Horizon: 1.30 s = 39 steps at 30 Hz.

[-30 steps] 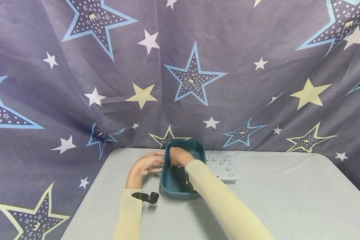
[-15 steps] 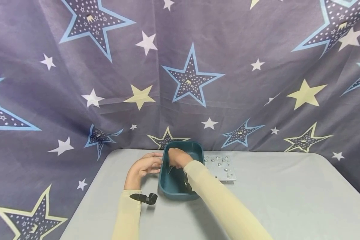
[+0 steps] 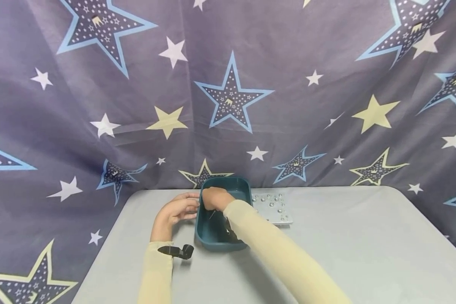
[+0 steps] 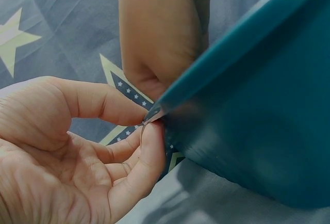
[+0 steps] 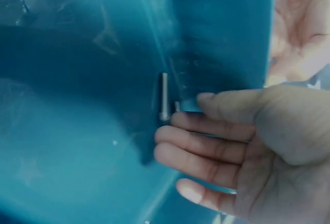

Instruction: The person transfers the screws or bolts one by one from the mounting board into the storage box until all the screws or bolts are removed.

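Observation:
A deep teal tub (image 3: 216, 244) stands near the back edge of the table. From outside, on its left, my left hand (image 3: 176, 211) reaches to the wall; in the left wrist view thumb and finger pinch the tub's rim (image 4: 178, 92). My right hand (image 3: 215, 199) is down inside the tub at its left wall, palm visible in the right wrist view, fingers loosely bent. A slim metal screw (image 5: 164, 97) lies on the tub floor just beyond those fingertips. Beside it, a smaller metal piece (image 5: 177, 106) shows at the index fingertip, partly hidden by it.
A silvery metal plate (image 3: 271, 211) dotted with several round-headed screws sits right of the tub, partly behind the right sleeve (image 3: 273, 249). A black wrist strap (image 3: 176, 251) is on the left sleeve. A star-patterned cloth (image 3: 304, 105) hangs behind the table (image 3: 346, 245).
The head view has turned slightly, so the whole scene sits further left in it. Both hands keep about the same places at the tub.

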Each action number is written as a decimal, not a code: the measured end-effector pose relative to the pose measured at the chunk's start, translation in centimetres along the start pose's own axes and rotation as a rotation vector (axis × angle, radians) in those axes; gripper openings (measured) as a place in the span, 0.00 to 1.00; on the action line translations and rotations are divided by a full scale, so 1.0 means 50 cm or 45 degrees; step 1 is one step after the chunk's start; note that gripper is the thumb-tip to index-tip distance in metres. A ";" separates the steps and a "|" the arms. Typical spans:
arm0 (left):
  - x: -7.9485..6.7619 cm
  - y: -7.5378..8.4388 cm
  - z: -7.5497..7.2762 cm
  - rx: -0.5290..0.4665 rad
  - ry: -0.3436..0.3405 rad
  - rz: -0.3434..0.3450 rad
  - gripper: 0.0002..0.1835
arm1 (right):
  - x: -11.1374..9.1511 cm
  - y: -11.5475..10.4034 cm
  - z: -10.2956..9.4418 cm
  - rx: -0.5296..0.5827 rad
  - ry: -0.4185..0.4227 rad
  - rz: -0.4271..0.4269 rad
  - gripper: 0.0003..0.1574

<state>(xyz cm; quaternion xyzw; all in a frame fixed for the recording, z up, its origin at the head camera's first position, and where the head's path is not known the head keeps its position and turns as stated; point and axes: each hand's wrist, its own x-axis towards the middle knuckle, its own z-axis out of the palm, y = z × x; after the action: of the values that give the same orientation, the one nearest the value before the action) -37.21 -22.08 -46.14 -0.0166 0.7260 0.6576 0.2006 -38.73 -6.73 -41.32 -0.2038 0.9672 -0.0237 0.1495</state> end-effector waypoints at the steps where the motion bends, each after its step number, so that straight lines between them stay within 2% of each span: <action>1: -0.001 -0.001 -0.001 0.003 0.000 -0.001 0.31 | -0.005 0.001 -0.005 -0.006 -0.018 -0.011 0.10; 4: -0.004 -0.007 -0.002 -0.006 0.011 0.000 0.31 | -0.018 0.012 -0.021 -0.008 -0.050 -0.054 0.11; 7: -0.005 -0.009 -0.001 -0.007 0.016 -0.001 0.30 | -0.033 0.036 -0.039 -0.042 -0.037 -0.117 0.11; 16: -0.003 -0.009 0.003 -0.017 -0.008 0.022 0.30 | -0.119 0.122 -0.079 -0.275 0.199 -0.398 0.13; 20: -0.004 -0.007 -0.001 -0.010 -0.008 0.026 0.30 | -0.163 0.169 -0.098 -0.333 0.291 -0.470 0.07; 23: -0.005 -0.004 -0.002 0.001 0.005 0.012 0.30 | -0.193 0.207 -0.107 -0.395 0.357 -0.493 0.07; 31: -0.004 0.000 -0.001 -0.004 0.003 0.028 0.31 | -0.252 0.298 -0.087 -0.547 0.600 -0.545 0.07; 39: -0.002 -0.002 0.002 -0.004 0.016 0.014 0.30 | -0.266 0.380 -0.038 -0.674 0.806 -0.628 0.10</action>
<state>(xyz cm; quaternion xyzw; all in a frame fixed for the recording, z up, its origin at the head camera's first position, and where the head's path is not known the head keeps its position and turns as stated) -37.05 -22.01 -46.20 -0.0169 0.7263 0.6597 0.1924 -35.06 15.98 -37.81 -0.4409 0.8609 0.1279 -0.2193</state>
